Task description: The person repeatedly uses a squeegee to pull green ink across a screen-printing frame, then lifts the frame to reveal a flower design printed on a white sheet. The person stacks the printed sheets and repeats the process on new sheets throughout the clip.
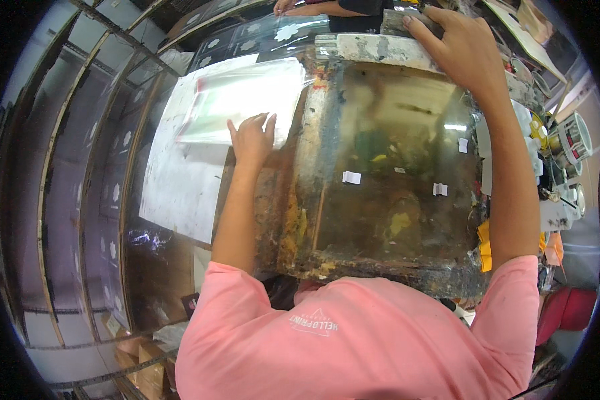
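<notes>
The largest thing is the framed, glossy brown panel (373, 223), directly in front of the person. To its left lies a broad white sheet (173, 180). On that sheet's far part, left of the panel's far half, rests the stack of clear plastic sheets (247, 87), its longer axis running roughly left to right, toward the panel's left edge. A pale bar (373, 50) runs along the panel's far side.

The left hand (252, 137) is much the nearer to the stack: it is at the stack's near edge, fingers spread and seemingly touching it, closed around nothing visible. The right hand (463, 50) is well apart, at the panel's far right corner, thumb and fingers about a grey block (407, 25); whether it grips this, I cannot tell.

Smallest are the white paper bits, one (351, 177) toward the panel's left side, others toward its right.
</notes>
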The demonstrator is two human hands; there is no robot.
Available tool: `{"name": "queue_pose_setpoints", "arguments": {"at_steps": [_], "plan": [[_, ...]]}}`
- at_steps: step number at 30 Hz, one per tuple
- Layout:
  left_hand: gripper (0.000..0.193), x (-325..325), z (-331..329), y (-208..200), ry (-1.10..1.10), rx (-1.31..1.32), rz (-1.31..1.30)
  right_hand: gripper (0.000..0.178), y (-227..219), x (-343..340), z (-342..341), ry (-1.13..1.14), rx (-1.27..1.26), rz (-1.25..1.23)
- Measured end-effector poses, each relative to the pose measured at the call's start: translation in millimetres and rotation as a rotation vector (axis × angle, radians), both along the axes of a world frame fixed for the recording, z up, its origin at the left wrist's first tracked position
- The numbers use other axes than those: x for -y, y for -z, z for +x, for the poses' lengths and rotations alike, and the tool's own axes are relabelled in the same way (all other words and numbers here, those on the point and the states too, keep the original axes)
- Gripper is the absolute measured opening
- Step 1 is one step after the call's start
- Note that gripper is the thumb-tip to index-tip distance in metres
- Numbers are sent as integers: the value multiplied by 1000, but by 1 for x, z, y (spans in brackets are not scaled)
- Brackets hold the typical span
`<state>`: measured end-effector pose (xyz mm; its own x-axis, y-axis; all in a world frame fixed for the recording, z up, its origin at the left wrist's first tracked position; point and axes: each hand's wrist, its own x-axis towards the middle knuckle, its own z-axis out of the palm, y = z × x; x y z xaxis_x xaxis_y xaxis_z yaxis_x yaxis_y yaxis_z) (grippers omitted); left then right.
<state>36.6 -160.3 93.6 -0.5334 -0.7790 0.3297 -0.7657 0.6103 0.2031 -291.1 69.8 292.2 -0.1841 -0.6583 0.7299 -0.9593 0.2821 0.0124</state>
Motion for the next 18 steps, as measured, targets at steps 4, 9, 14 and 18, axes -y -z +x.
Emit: {"name": "queue_pose_setpoints", "arguments": {"at_steps": [4,9,14,18], "plan": [[49,-55,-46,-22,145,143,144,51,-7,1,2,-5,91,21],[66,-128,-132,-10,297,217,429,49,-6,-2,11,-19,40,-68],[110,-185,-159,50,591,76,250,51,-3,-5,6,-9,65,18],[137,-204,-167,82,712,78,158,54,-1,-1,-1,-51,64,1]]}}
